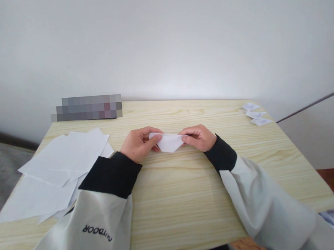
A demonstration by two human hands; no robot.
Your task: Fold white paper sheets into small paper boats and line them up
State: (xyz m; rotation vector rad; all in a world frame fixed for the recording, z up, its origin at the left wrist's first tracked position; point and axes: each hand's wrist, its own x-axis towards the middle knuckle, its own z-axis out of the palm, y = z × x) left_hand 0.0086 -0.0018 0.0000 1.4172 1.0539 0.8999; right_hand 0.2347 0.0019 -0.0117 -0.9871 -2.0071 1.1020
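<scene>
Head view: left hand (138,144) and right hand (200,138) pinch the paper (171,143) at opposite ends between their fingers (151,143), apparently to keep it taut over the bench (174,197).

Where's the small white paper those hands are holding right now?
In the head view, the folded white paper is near the middle, its ends pinched by the left hand and right hand, over the wood-grain table.

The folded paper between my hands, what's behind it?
Fingers of your left hand and right hand reach behind the paper, and the table shows around its edges. The paper covers parts of those fingers and a patch of table, so those can't be seen.
</scene>
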